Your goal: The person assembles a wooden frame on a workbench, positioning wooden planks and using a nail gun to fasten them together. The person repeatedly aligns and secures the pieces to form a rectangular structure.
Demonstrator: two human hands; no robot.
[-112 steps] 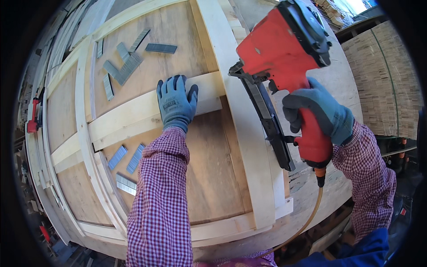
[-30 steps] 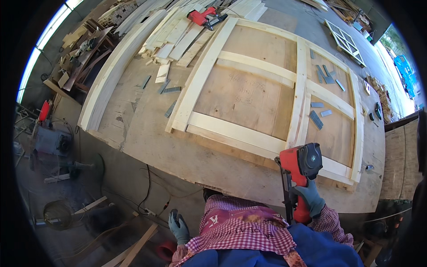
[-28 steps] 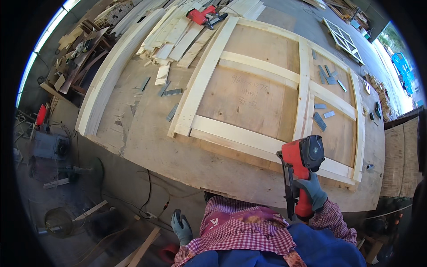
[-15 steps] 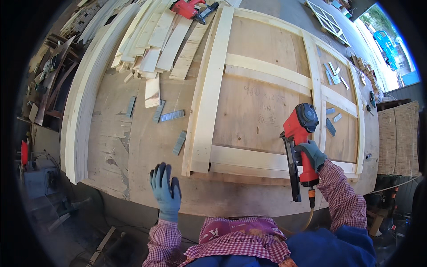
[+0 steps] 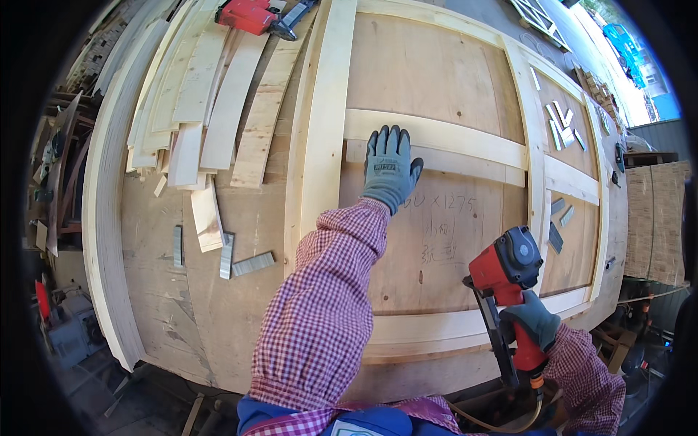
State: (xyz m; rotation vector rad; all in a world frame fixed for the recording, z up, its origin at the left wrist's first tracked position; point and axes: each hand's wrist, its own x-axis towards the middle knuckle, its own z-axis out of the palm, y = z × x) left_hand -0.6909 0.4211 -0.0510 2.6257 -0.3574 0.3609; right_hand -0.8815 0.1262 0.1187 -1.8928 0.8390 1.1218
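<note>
Left gloved hand (image 5: pixel 391 171) is lying palm-down over the middle crosspiece (image 5: pixel 472 142) of the framed plywood panel (image 5: pixel 429 62), fingers lightly spread, thumb angling out. Right gloved hand (image 5: pixel 534 320) is gripping the red pneumatic stapler (image 5: pixel 491 272), fingers curling around it; stapler is hanging above the near rail (image 5: pixel 418 327).

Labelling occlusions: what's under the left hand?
Around the gloved left hand, a pale wooden crossbar shows and, lower in the picture, a plywood panel. Whatever lies directly beneath is covered; contact can't be confirmed.
</note>
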